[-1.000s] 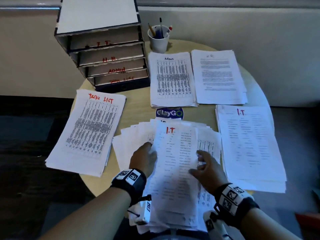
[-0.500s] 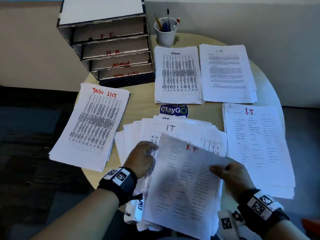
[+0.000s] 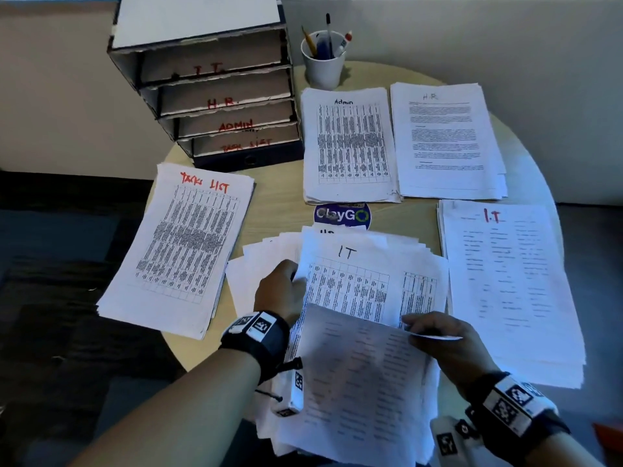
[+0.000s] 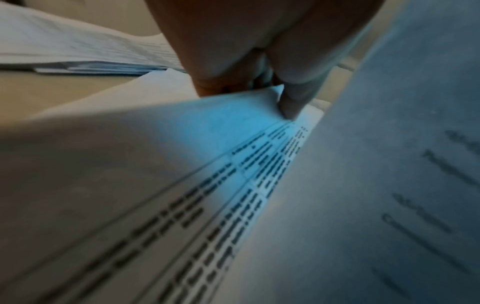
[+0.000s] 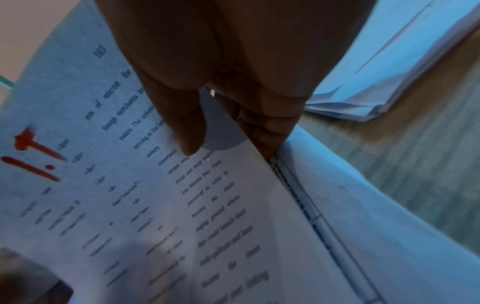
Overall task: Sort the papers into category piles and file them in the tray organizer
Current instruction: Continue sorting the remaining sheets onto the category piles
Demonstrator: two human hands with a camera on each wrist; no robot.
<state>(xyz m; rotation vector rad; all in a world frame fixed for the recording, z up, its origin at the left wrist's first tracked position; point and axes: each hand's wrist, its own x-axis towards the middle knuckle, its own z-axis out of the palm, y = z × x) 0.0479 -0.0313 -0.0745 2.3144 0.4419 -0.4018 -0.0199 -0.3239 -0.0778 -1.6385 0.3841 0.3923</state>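
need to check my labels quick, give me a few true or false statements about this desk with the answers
1. The right hand pinches a sheet marked I.T in red. True.
2. The pen cup stands left of the organizer. False: it stands right of it.
3. The organizer's top tray is labelled H.R. False: it reads I.T.
4. The left hand is on the fanned pile. True.

Tray organizer [image 3: 215, 96] back left on table [image 3: 276, 203]; cup [image 3: 323, 67] right of it; unsorted stack [image 3: 347, 254] front centre.

Dim bluish light, blurred wrist views.
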